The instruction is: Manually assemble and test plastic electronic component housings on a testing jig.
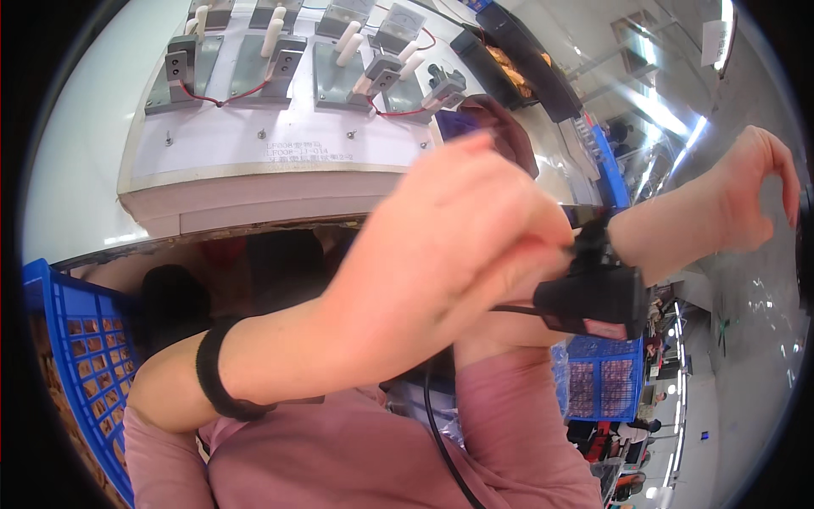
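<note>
The left hand (pixel 458 229) closes its grip on the black wrist device (pixel 593 293) strapped across the raised right arm, whose hand (pixel 755 187) hangs loosely curled, empty.

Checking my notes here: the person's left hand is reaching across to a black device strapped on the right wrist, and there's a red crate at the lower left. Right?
Not quite. The head view shows the crate at the lower left is blue, not red. The rest holds: the left hand reaches across to the black device strapped on the right wrist.
</note>
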The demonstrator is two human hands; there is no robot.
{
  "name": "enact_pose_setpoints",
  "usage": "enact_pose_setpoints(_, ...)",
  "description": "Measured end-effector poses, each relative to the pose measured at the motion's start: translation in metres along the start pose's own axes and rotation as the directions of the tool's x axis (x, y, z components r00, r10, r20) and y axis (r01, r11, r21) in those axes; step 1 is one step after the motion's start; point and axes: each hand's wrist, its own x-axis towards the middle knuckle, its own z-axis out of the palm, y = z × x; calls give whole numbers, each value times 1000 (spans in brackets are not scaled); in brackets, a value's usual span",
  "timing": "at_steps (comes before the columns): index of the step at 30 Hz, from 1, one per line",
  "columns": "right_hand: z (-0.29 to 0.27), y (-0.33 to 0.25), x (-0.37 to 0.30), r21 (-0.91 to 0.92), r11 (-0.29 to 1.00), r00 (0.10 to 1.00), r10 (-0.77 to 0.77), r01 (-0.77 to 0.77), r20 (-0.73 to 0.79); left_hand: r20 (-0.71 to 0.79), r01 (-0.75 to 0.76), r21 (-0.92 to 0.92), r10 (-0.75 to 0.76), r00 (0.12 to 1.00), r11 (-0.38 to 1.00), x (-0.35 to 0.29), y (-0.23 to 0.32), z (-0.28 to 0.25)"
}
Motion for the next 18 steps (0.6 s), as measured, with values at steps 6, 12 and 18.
enact_pose_setpoints(6, 12, -4, -14, 265, 947, 981, 191, -181, -12, 86, 165, -231, -149, 985, 959, -5, 5, -1)
enact_pose_setpoints(12, 19, -15, -24, 227, 922, 949, 312, -314, 44, 311, 341, -345, -236, 921, 874, -5, 1, 2)
enact_pose_setpoints(18, 23, -14, -32, 299, 885, 934, 345, -358, 96, 500, 581, -522, -328, 802, 625, -3, 0, 4)
